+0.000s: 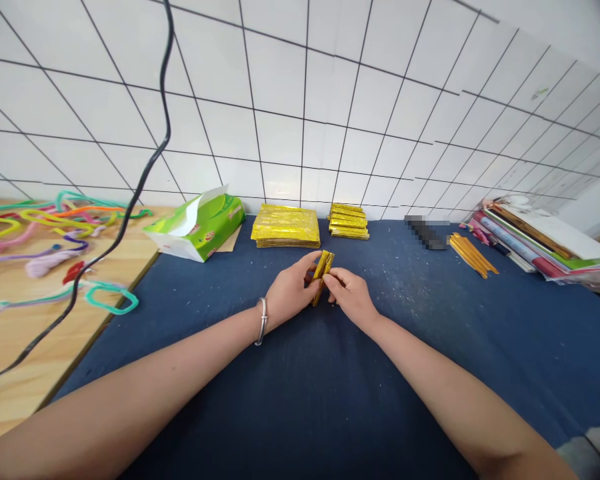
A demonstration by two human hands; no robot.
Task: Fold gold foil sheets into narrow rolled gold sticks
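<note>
Between both hands is a folded piece of gold foil paper [323,265], held tilted just above the dark blue cloth [300,400]. My left hand [291,293], with a silver bangle at the wrist, grips it from the left, fingers behind and thumb in front. From the right, my right hand [351,293] has its thumb and fingers closed on the foil's right edge. Beyond the hands lies a flat stack of gold foil sheets [286,227]. Right of that stack, a pile of narrow folded gold foil strips [349,221] lies against the wall.
A green tissue pack [205,223] stands back left. Colourful pipe cleaners [55,227] lie on the wooden table [20,360], and a black cable [153,160] hangs across the left. Orange-gold strips [473,255], a blurred dark object [427,233] and stacked books [535,240] sit right.
</note>
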